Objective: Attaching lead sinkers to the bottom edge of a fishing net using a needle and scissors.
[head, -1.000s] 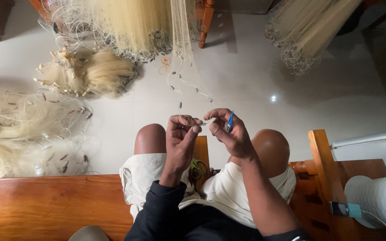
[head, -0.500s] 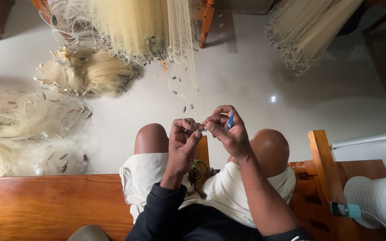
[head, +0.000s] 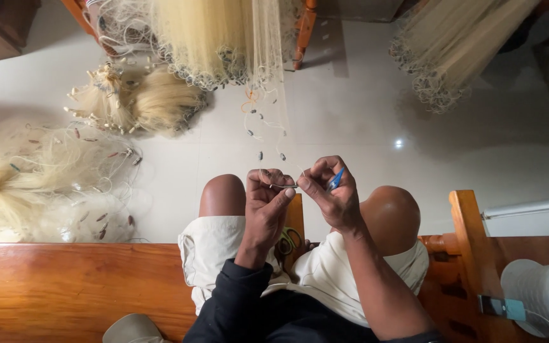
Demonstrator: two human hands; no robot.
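Note:
My left hand point(head: 267, 202) and my right hand point(head: 330, 190) meet above my knees. Together they pinch a small grey sinker point(head: 284, 186) on a thin net line. A blue netting needle point(head: 335, 180) is tucked in my right hand's fingers. The line, strung with several small weights point(head: 260, 155), runs up to a pale yellow fishing net point(head: 223, 38) hanging ahead. Yellow-handled scissors point(head: 289, 241) lie on my lap between my thighs.
Piles of pale fishing net lie on the white tiled floor at the left point(head: 39, 184) and upper left point(head: 141, 98). Another net bundle point(head: 459, 44) hangs at the upper right. I sit on a wooden bench point(head: 77, 286). A white thread spool point(head: 544, 292) stands at the right.
Both hands have drawn slightly closer together on the line; the blue needle has tilted a little. The net and floor piles are unchanged.

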